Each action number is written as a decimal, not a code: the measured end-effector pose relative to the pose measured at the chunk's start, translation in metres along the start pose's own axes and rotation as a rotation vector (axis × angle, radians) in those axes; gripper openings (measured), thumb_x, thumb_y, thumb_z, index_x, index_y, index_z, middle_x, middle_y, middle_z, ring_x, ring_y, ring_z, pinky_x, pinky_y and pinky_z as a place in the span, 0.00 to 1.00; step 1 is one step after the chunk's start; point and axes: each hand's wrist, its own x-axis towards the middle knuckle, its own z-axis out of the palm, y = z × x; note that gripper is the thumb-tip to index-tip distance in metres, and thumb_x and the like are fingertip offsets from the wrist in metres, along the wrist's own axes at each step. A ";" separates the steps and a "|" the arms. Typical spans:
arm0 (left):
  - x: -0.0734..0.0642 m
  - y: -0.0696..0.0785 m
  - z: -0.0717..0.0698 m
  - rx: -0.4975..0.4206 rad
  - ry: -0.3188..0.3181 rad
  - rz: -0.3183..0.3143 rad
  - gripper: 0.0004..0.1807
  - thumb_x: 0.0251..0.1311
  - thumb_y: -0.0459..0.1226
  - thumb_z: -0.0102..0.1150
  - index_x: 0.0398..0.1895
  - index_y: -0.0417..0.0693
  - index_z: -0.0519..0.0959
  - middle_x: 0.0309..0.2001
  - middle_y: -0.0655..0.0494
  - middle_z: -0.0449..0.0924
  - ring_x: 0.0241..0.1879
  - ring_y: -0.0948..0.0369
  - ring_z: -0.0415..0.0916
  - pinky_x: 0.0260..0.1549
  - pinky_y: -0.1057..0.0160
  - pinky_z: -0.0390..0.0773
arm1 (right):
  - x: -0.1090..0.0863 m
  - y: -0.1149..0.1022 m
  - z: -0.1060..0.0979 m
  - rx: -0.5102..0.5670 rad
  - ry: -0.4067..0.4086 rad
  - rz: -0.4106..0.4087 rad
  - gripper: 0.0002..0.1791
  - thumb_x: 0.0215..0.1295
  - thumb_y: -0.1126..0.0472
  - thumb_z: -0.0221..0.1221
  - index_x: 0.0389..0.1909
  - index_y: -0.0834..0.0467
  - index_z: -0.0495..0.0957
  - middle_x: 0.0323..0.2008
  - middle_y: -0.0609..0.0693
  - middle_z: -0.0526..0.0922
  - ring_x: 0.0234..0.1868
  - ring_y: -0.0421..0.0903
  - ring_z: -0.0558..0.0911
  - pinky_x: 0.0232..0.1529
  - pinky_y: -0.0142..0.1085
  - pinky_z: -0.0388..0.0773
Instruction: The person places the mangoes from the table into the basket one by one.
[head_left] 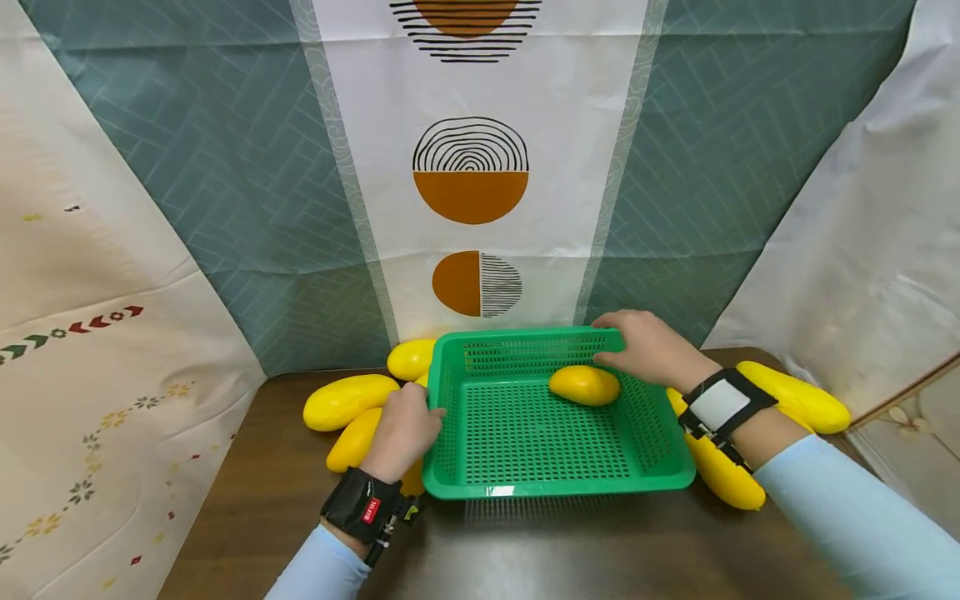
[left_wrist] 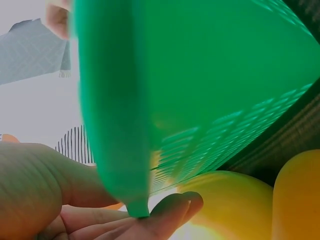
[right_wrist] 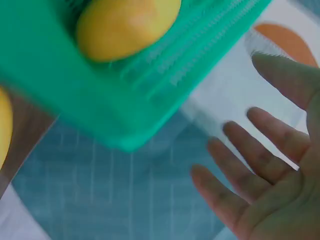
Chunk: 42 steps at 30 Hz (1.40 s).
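Note:
A green perforated plastic basket [head_left: 558,486] is in the middle of the head view, with one yellow mango [head_left: 584,386] inside, toward its back right. At the basket's left side, my left hand [head_left: 405,429] grips the rim. The left wrist view shows the thumb on one side of that rim [left_wrist: 112,110] and fingers beneath it. My right hand [head_left: 648,343] is at the far right corner of the basket. Its fingers are spread and apart from the rim in the right wrist view, where the hand [right_wrist: 270,175] holds nothing.
Several yellow mangoes [head_left: 351,402] lie left of the basket, partly behind my left hand. More yellow fruits, longer in shape [head_left: 723,475], lie to the right under my right forearm. A patterned cloth [head_left: 480,283] hangs behind the brown table [head_left: 247,500].

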 end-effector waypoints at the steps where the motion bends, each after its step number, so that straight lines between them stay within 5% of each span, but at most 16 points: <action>1: 0.000 0.000 -0.001 0.004 0.003 0.001 0.12 0.60 0.37 0.58 0.39 0.35 0.75 0.24 0.48 0.72 0.19 0.60 0.72 0.15 0.68 0.74 | -0.002 0.005 -0.005 -0.007 0.038 -0.002 0.29 0.57 0.49 0.63 0.58 0.57 0.71 0.56 0.54 0.72 0.57 0.54 0.70 0.52 0.50 0.69; 7: 0.001 0.000 -0.002 0.021 -0.004 0.001 0.14 0.60 0.38 0.58 0.41 0.34 0.75 0.25 0.48 0.72 0.19 0.60 0.73 0.15 0.68 0.74 | -0.023 0.044 -0.026 -0.033 0.142 0.046 0.29 0.59 0.52 0.62 0.59 0.59 0.69 0.59 0.59 0.68 0.59 0.58 0.65 0.55 0.54 0.64; 13: 0.001 0.000 -0.001 0.027 -0.020 -0.007 0.14 0.61 0.38 0.58 0.41 0.35 0.74 0.24 0.48 0.72 0.19 0.60 0.73 0.15 0.68 0.74 | -0.052 0.080 -0.029 -0.015 0.013 0.122 0.32 0.56 0.54 0.63 0.59 0.65 0.68 0.58 0.66 0.66 0.56 0.63 0.67 0.51 0.56 0.68; 21: 0.001 -0.001 -0.001 0.034 -0.011 0.000 0.14 0.61 0.38 0.58 0.41 0.34 0.75 0.23 0.48 0.72 0.18 0.60 0.72 0.15 0.68 0.73 | -0.074 0.109 -0.003 0.071 -0.157 0.197 0.41 0.44 0.58 0.70 0.61 0.66 0.66 0.57 0.66 0.69 0.55 0.64 0.68 0.47 0.53 0.72; 30: 0.001 0.000 0.000 0.032 -0.011 -0.016 0.14 0.61 0.39 0.58 0.42 0.35 0.75 0.23 0.48 0.72 0.18 0.59 0.72 0.15 0.68 0.73 | -0.072 0.120 0.024 0.069 -0.256 0.223 0.47 0.34 0.65 0.71 0.63 0.63 0.65 0.58 0.63 0.68 0.53 0.59 0.69 0.48 0.55 0.69; 42: 0.001 0.001 -0.001 0.028 -0.020 -0.024 0.15 0.61 0.39 0.58 0.44 0.34 0.75 0.25 0.48 0.72 0.19 0.59 0.72 0.15 0.68 0.73 | -0.065 0.130 0.045 0.036 -0.290 0.246 0.44 0.33 0.71 0.69 0.61 0.58 0.69 0.49 0.57 0.75 0.40 0.51 0.72 0.41 0.48 0.73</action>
